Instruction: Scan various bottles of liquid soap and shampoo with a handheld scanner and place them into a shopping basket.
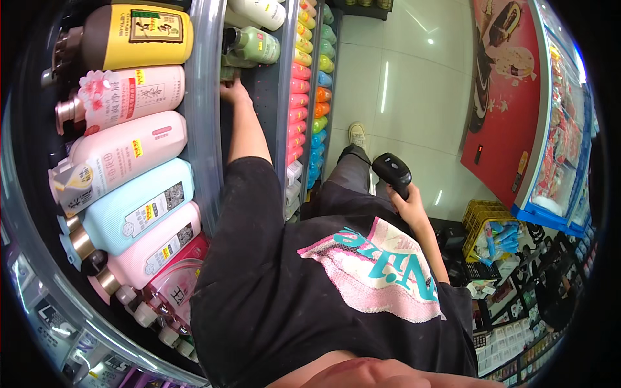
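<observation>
My left hand (236, 93) reaches into a shelf on the left, beside a dark green translucent bottle (230, 73). Its fingers are partly hidden by the shelf edge, so I cannot tell whether they grip anything. Just beyond lies the pale green pump bottle (261, 45), with a white bottle (264, 12) farther along. On the right, my right hand (409, 203) is closed around the handle of a black handheld barcode scanner (392, 170), held above the tiled floor.
Large pump bottles, among them a yellow one (145, 36) and a light blue one (140, 206), line the near left shelf. Colourful bottles (299, 102) fill lower shelves. A red-sided chest freezer (504, 106) and a yellow plastic crate (478, 228) stand right.
</observation>
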Demonstrator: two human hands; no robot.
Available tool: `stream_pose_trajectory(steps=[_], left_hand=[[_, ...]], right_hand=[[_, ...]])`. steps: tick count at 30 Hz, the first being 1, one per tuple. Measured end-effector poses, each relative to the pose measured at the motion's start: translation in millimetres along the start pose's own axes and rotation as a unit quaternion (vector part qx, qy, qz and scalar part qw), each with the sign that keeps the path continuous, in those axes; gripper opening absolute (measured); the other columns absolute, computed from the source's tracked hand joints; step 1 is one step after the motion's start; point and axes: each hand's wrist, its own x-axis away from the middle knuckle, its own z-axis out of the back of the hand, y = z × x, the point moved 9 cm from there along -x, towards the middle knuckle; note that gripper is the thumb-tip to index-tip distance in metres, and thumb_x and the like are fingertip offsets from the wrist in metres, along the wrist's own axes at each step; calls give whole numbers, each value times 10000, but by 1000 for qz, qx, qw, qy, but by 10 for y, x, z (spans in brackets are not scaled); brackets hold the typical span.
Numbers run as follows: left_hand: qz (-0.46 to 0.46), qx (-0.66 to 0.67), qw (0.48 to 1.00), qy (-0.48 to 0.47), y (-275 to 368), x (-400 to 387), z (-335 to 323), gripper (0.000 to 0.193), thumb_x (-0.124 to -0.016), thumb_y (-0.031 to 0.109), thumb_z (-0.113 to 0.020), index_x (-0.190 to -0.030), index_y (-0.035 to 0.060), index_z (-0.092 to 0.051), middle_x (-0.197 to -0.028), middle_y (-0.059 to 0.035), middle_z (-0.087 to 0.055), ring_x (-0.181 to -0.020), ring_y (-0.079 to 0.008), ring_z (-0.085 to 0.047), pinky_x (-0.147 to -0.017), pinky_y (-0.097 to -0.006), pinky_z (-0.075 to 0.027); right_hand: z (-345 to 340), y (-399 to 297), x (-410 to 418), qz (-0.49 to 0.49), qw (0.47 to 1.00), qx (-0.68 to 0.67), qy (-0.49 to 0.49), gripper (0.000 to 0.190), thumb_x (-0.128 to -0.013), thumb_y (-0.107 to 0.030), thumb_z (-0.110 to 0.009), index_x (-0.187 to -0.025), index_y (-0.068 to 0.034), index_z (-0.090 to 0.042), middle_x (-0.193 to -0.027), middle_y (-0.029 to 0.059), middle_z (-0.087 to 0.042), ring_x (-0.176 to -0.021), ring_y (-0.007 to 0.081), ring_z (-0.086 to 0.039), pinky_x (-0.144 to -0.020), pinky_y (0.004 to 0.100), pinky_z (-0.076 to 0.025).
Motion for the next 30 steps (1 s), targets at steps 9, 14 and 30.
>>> stream_pose_trajectory(steps=[9, 14, 30], left_hand=[[84, 110, 990, -33, -36, -254, -182, 539, -837, -184, -514, -1345, -4, -512, -1353, -98, -521, -1191, -234, -538, -981, -392, -523], [53, -47, 997, -23, 183, -36, -303, 464, -832, -130, -610, -1280, -21, -564, -1301, -115, -584, -1150, -210, -572, -983, -351, -500], [-45, -15, 993, -106, 428, 2097, 739, 548, -913, 26, -644, -1408, -4, -411, -1431, -206, -479, -1314, -314, -498, -1079, -390, -422]], right_hand=[[-10, 185, 132, 5, 1000, 20, 7, 197, -870, -115, -653, -1038, -17, -622, -709, -13, -573, -576, 67, -518, -530, 251, -424], [4, 263, 205, -23, 1000, 11, 9, 202, -858, -103, -651, -1038, -16, -623, -727, -7, -579, -580, 67, -522, -535, 249, -425], [18, 419, 441, 51, 991, 111, -60, 247, -873, -182, -677, -1030, 3, -635, -755, 29, -598, -667, 107, -522, -638, 289, -458]])
